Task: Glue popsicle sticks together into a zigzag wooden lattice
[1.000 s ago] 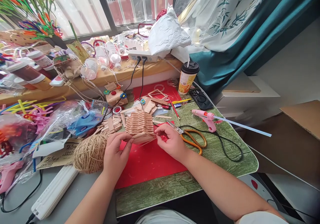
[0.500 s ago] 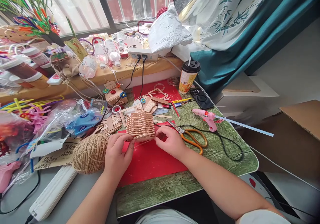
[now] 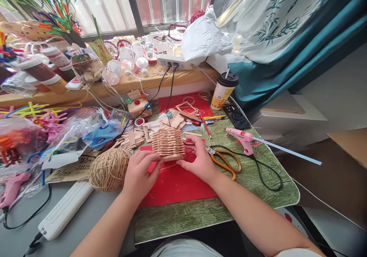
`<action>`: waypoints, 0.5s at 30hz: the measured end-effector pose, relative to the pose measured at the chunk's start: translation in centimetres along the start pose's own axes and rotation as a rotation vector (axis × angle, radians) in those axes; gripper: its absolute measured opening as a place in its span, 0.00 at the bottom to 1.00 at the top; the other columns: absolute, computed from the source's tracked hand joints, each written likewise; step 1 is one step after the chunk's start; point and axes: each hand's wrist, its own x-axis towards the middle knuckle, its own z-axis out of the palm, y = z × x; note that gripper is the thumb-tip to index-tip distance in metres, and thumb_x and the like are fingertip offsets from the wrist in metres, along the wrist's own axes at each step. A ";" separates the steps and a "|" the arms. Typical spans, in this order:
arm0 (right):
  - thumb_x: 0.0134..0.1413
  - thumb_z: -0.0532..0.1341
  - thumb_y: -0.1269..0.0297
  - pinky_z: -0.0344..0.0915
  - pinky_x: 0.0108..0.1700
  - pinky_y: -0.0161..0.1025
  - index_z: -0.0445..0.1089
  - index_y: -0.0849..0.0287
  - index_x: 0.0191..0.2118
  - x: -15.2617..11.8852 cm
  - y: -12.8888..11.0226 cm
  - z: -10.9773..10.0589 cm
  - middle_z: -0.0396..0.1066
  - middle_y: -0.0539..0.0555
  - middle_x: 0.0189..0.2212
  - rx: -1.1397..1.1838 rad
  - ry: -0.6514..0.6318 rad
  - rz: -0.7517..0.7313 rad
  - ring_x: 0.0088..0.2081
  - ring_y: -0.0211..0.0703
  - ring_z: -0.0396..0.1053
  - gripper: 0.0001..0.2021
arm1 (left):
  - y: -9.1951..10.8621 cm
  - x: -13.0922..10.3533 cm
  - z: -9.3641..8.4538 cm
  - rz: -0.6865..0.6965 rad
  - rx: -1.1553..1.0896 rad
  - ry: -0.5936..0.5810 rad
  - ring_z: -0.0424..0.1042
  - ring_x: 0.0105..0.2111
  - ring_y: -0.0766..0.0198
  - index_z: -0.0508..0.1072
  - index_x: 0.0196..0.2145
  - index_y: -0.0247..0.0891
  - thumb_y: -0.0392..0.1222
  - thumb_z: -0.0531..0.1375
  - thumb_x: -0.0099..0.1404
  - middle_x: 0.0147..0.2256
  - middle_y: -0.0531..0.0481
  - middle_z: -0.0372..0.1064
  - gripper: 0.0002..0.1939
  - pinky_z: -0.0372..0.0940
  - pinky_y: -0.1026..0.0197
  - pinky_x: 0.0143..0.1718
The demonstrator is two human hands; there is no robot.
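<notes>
A box-like stack of wooden sticks [image 3: 168, 144] stands over the red sheet [image 3: 177, 184] on the green wood-patterned table. My left hand [image 3: 142, 171] pinches its lower left corner between thumb and fingers. At the right side, my right hand [image 3: 199, 159] has its thumb near the bottom corner, with its fingers spread apart from the thumb. A ball of twine [image 3: 110, 169] sits just left of my left hand. Orange-handled scissors [image 3: 226, 161] lie to the right of my right hand, their blades partly hidden behind it.
A pink glue gun [image 3: 243, 139] with a long glue stick lies at the right, its black cable looping below. Behind are a lidded cup [image 3: 224, 90], a phone [image 3: 236, 116], pencils and loose sticks [image 3: 130, 139]. Plastic bags and a white power strip [image 3: 65, 209] fill the left.
The view has shifted, so the scene sits further right. My right hand has opened, its fingers lifting away from the thumb beside the stack. My left hand keeps its hold.
</notes>
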 end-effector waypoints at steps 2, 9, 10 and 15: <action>0.51 0.81 0.52 0.69 0.72 0.57 0.55 0.41 0.76 0.0 0.3 0.2 0.57 0.60 0.75 0.034 -0.050 -0.002 0.70 0.58 0.68 0.52 | 0.2 0.1 -0.1 0.029 0.008 -0.023 0.77 0.44 0.57 0.76 0.47 0.44 0.35 0.66 0.73 0.43 0.49 0.80 0.07 0.70 0.53 0.49; 0.61 0.75 0.50 0.68 0.73 0.61 0.54 0.37 0.78 0.1 0.5 0.2 0.58 0.56 0.77 0.021 -0.145 0.070 0.69 0.59 0.71 0.45 | 0.4 0.4 -2.7 0.026 0.066 0.040 0.80 0.43 0.58 0.74 0.52 0.43 0.43 0.67 0.74 0.43 0.48 0.81 0.11 0.74 0.56 0.47; 0.62 0.75 0.50 0.68 0.73 0.62 0.54 0.38 0.78 0.1 0.5 0.1 0.59 0.57 0.76 0.013 -0.150 0.077 0.69 0.60 0.71 0.45 | 0.1 0.5 -3.8 -0.002 0.086 0.055 0.80 0.43 0.58 0.76 0.49 0.43 0.43 0.67 0.74 0.43 0.48 0.81 0.08 0.74 0.56 0.48; 0.64 0.73 0.47 0.69 0.72 0.62 0.53 0.40 0.79 0.0 0.6 0.0 0.60 0.58 0.76 0.003 -0.161 0.056 0.70 0.61 0.71 0.44 | -4.0 1.6 -10.9 -0.378 0.347 0.108 0.78 0.40 0.56 0.76 0.37 0.43 0.58 0.66 0.73 0.38 0.50 0.78 0.16 0.71 0.52 0.48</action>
